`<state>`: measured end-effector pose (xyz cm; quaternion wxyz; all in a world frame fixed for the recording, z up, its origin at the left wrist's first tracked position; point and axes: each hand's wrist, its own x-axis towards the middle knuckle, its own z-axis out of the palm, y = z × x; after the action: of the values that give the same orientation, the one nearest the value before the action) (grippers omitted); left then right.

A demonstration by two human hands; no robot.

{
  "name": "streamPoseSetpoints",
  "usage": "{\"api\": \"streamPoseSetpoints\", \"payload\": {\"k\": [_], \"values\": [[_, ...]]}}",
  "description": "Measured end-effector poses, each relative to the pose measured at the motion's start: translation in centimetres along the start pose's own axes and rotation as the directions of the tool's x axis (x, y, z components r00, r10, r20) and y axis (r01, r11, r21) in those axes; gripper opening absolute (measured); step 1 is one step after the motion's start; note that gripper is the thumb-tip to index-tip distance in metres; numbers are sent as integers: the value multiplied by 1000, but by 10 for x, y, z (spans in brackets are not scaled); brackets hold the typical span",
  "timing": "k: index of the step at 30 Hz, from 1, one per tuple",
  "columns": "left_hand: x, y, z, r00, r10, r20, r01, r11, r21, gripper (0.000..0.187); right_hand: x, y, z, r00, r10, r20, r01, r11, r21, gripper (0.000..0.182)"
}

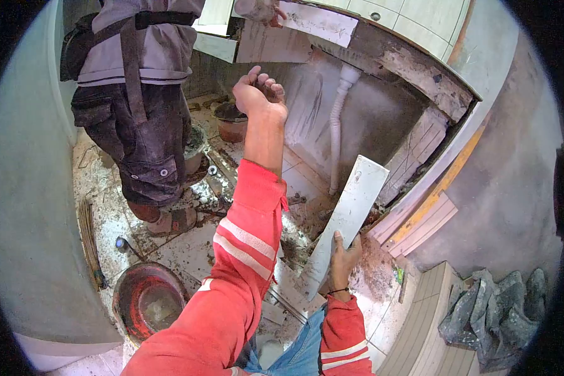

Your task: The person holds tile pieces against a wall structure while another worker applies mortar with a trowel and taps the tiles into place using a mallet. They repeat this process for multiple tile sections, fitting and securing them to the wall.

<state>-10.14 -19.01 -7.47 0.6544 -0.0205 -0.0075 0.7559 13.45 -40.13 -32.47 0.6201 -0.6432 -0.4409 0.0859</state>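
My left hand (261, 97) reaches forward in mid-air, below the tiled counter's front. Its fingers are loosely curled with a dark gap at the palm, and I see nothing held in it. My right hand (344, 258) grips a long, narrow white tile strip (351, 194) by its right edge, thumb on its face. The strip stands tilted above the littered floor, its top leaning right.
A co-worker (131, 94) stands at the left; a hand (274, 15) is by a white tile piece (319, 24) on the counter (413, 19). Nearby are a drainpipe (336, 125), a mortar-stained bucket (122, 301), a level (448, 175), stacked tiles (420, 319) and a dirty sack (492, 313).
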Motion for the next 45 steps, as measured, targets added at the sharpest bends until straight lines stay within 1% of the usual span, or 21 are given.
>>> {"api": "streamPoseSetpoints", "payload": {"k": [2, 3, 5, 8, 11, 14, 18, 20, 24, 26, 27, 29, 33, 35, 39, 41, 45], "values": [[2, 0, -1, 1000, -2, 18, 3, 1000, -11, 22, 1, 6, 2, 998, -41, -38, 41, 999, -21, 32], [3, 0, -1, 1000, -3, 18, 3, 1000, -10, 22, 1, 4, 2, 998, -40, -38, 39, 999, -21, 32], [4, 1, -1, 1000, -6, 22, 6, 1000, 1, 22, 1, 0, 3, 999, -17, -32, 19, 999, 41, 32], [2, 3, -2, 999, -7, 41, 8, 1000, -6, 22, 0, -2, 1, 1000, -13, -18, 12, 1000, -15, 33], [1, 3, -1, 1000, -2, 25, 2, 1000, -3, 22, -2, -12, 1, 1000, 2, -29, -2, 1000, 14, 34], [-1, 3, 2, 1000, -1, -1, 1, 1000, 16, 23, 3, 15, 3, 999, -4, -38, 5, 1000, 10, 35], [-1, 4, 2, 1000, 4, 9, -4, 1000, 6, 23, 2, 14, 3, 998, -6, -56, 4, 999, -45, 36], [-3, 4, 2, 1000, 5, 22, -5, 1000, 6, 23, 2, 6, 2, 999, 33, -17, -33, 999, 16, 36], [0, 4, 2, 1000, 13, 9, -13, 1000, 15, 24, 1, 0, 1, 1000, 23, -13, -22, 999, 36, 35], [-4, 6, 3, 1000, 7, 10, -7, 1000, -1, 26, 0, 5, 1, 999, 6, -49, -9, 998, -64, 34], [-3, 6, 3, 1000, 7, 11, -7, 1000, -1, 26, 1, 9, 2, 999, 5, -49, -9, 998, -64, 34], [-1, 5, 1, 1000, 6, 24, -6, 1000, -5, 28, 2, 16, 4, 998, -21, -62, 21, 1000, -9, 33], [-4, 5, 4, 1000, 18, -4, -18, 1000, 3, 30, 2, 5, 3, 998, 3, -60, -6, 999, -38, 31], [-5, 6, 5, 1000, 19, 5, -19, 1000, 4, 31, 1, 4, 3, 999, -8, -44, 9, 999, 36, 30], [-4, 7, 5, 1000, 24, 0, -24, 1000, 19, 29, 3, 9, 3, 998, -34, -48, 35, 999, 21, 31], [-6, 6, 5, 1000, 22, 12, -22, 1000, 9, 25, 4, 14, 1, 1000, -3, -5, 3, 999, 36, 33], [-3, 6, 3, 1000, 7, -1, -7, 1000, -9, 22, 5, 30, 5, 998, -26, -52, 26, 1000, 1, 35]]}}
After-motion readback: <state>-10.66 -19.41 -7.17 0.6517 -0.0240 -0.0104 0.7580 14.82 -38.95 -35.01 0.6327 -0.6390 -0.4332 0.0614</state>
